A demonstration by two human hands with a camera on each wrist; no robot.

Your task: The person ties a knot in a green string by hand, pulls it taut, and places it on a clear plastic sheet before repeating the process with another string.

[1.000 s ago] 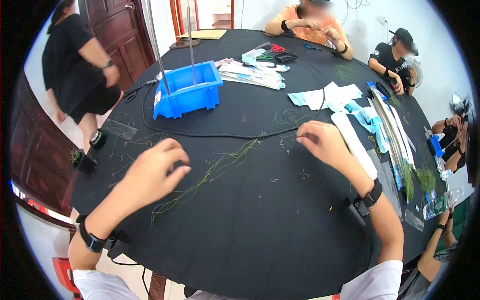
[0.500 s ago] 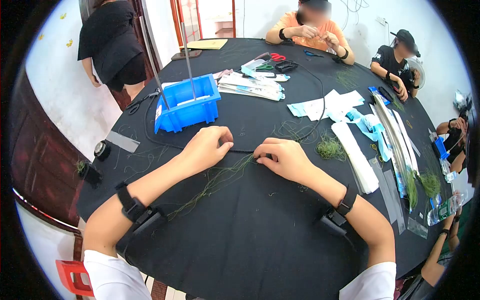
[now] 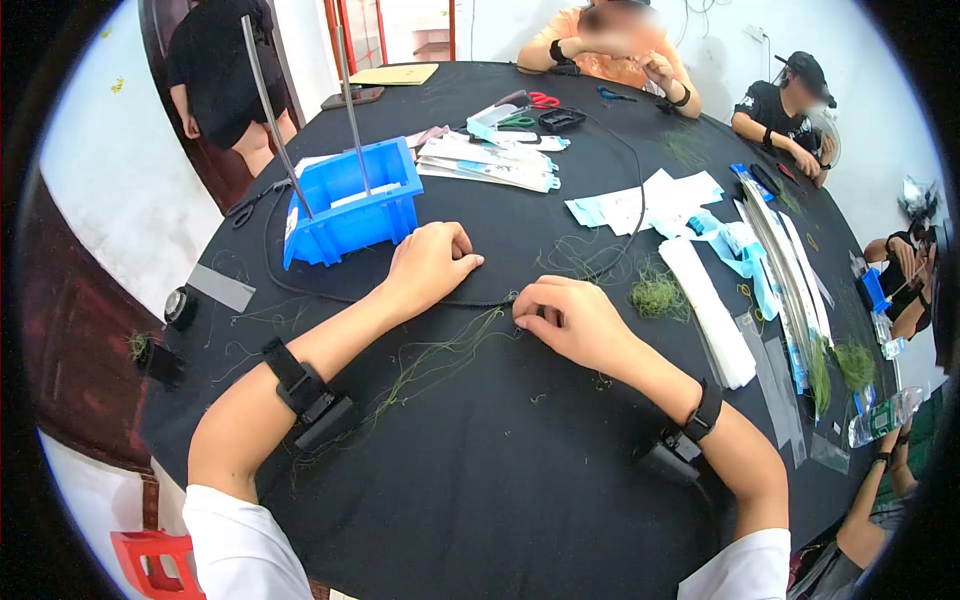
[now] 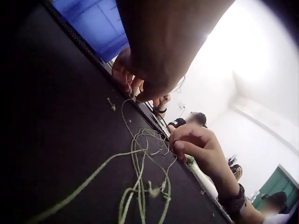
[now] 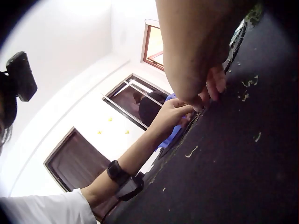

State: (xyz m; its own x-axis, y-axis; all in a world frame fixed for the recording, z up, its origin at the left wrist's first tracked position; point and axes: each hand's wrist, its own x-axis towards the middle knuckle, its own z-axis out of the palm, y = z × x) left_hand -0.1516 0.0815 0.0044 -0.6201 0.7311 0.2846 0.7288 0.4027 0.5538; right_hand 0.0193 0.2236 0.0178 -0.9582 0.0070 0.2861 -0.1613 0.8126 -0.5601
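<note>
Loose green threads [image 3: 440,360] lie in a long tangled strip on the black table between my forearms. My right hand [image 3: 565,318] pinches at the far end of the strip, thumb against forefinger. Just to its left, my left hand [image 3: 432,262] is held low near the blue bin, fingers bent toward the thumb. In the left wrist view, one thin thread [image 4: 125,116] runs up to the left fingertips, and other strands reach the right hand's fingertips [image 4: 179,145]. A tangled heap of green thread [image 3: 660,292] sits right of my right hand.
A blue bin [image 3: 355,215] with two upright metal rods stands behind my left hand. A black cord [image 3: 340,297] loops across the table. White packets [image 3: 490,160], a white strip bundle [image 3: 705,310] and scissors [image 3: 245,205] lie around. Other people sit at the far and right edges.
Both hands have come inward toward each other at the threads' far end; the left went forward and right, the right went left. The thread heap by the right hand now shows.
</note>
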